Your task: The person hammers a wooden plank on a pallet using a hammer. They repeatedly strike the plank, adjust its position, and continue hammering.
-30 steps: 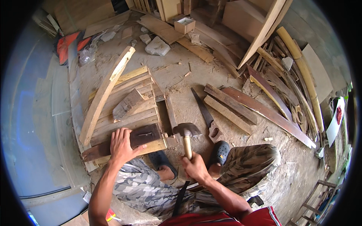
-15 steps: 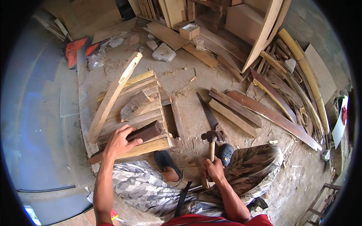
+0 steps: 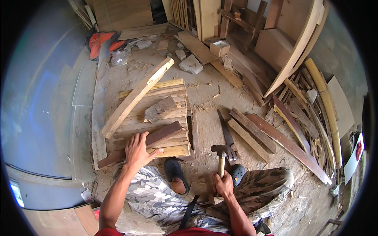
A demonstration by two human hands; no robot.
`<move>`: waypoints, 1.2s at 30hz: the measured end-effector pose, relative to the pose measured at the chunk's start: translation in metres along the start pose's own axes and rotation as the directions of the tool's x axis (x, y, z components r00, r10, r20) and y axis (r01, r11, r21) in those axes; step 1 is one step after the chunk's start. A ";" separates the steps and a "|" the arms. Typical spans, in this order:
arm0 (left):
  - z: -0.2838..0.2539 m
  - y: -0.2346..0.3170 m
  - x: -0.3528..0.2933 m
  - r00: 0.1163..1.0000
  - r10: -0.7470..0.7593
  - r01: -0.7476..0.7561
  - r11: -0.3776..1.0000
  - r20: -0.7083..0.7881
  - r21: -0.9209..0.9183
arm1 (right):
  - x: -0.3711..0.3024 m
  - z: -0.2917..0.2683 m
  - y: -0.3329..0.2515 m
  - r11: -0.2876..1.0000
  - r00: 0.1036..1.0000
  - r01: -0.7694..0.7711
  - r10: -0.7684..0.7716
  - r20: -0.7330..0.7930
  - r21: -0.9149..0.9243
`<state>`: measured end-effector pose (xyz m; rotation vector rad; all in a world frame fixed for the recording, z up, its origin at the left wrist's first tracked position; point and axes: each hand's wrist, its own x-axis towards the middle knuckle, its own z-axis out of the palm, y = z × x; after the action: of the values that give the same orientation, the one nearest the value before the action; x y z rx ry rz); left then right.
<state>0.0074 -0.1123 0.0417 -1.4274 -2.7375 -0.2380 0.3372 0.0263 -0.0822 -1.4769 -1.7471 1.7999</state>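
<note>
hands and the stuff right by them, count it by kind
hands: 2, left hand flat on a dark plank, right hand gripping the hammer
hammers: 1
saws: 1, the handsaw lying on the floor beside the hammer
clogs: 2, left clog, right clog
total: 6

We see a dark brown wooden plank point(image 3: 141, 146) lying slantwise across the near edge of a pale slatted wooden pallet point(image 3: 157, 118), its far end toward two o'clock, and at four o'clock from it a wooden-handled steel claw hammer point(image 3: 221, 157) held upright.
</note>
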 end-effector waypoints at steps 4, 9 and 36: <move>0.014 -0.019 -0.003 0.988 -0.092 0.090 0.996 0.121 0.015 | 0.000 0.007 -0.021 0.987 0.992 0.113 -0.118 -0.042 -0.114; -0.042 -0.014 0.024 0.960 -0.042 0.099 0.976 0.276 -0.193 | -0.007 -0.007 -0.059 0.953 0.971 0.234 -0.237 0.005 -0.193; -0.097 0.003 0.113 0.759 -0.054 -0.006 0.996 0.649 0.089 | 0.017 0.016 -0.178 0.909 0.917 0.393 -0.398 -0.012 -0.136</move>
<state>-0.0579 -0.0344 0.1501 -1.7041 -3.2281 0.4798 0.2353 0.0754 0.0577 -1.0849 -2.0032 1.4626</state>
